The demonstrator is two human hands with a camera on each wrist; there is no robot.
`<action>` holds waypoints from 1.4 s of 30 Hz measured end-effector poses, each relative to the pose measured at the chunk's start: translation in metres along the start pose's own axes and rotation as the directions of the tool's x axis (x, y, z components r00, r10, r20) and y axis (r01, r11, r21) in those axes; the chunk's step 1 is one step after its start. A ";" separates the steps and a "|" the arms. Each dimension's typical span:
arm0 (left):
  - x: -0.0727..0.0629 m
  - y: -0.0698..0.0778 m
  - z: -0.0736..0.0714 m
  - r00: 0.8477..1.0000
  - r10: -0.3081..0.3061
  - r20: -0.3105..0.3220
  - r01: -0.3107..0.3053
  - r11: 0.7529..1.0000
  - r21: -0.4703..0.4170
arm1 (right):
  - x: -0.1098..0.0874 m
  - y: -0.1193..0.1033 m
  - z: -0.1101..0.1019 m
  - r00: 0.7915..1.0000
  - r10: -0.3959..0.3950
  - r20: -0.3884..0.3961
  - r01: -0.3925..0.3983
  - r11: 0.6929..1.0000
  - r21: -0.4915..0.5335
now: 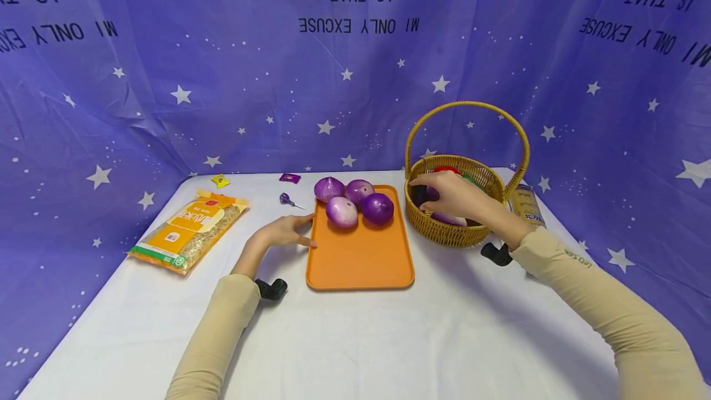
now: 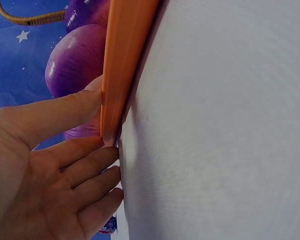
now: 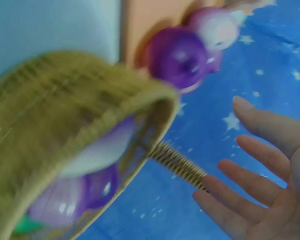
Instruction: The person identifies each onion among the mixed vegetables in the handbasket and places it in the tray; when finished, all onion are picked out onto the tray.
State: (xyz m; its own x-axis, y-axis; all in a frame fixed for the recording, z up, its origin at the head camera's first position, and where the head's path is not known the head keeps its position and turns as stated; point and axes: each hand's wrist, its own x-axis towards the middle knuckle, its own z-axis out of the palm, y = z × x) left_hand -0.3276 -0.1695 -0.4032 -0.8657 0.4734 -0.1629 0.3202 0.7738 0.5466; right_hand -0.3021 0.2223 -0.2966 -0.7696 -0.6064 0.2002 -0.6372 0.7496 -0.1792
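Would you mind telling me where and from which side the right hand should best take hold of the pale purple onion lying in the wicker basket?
Probably from above: the basket wall rings the pale onion, and the right hand already hovers over the opening. Curl fingers round its rounded upper sides, entering beside the arched handle, not beneath it.

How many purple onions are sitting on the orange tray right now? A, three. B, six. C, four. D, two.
C: four onions sit clustered at the far end of the tray, while the left hand touches the tray's edge and the right hand is over the basket.
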 end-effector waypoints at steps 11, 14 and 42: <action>0.000 -0.003 0.000 1.000 0.000 -0.002 0.000 1.000 0.002 | 0.002 0.041 -0.003 0.978 -0.098 0.184 0.106 0.994 -0.035; 0.000 -0.003 0.000 1.000 -0.001 -0.006 0.001 1.000 0.004 | 0.003 0.047 -0.003 0.957 -0.124 0.262 0.138 0.990 -0.036; 0.000 -0.002 0.001 1.000 0.011 -0.005 -0.011 1.000 0.007 | -0.003 0.050 -0.020 0.889 -0.096 0.448 0.096 0.995 0.024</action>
State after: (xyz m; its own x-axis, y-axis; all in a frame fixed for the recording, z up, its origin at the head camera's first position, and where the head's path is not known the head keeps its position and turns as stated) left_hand -0.3279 -0.1706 -0.4048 -0.8642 0.4796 -0.1523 0.3325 0.7714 0.5425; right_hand -0.3314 0.2670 -0.2865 -0.6413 -0.7300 -0.2363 -0.7086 0.6816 -0.1826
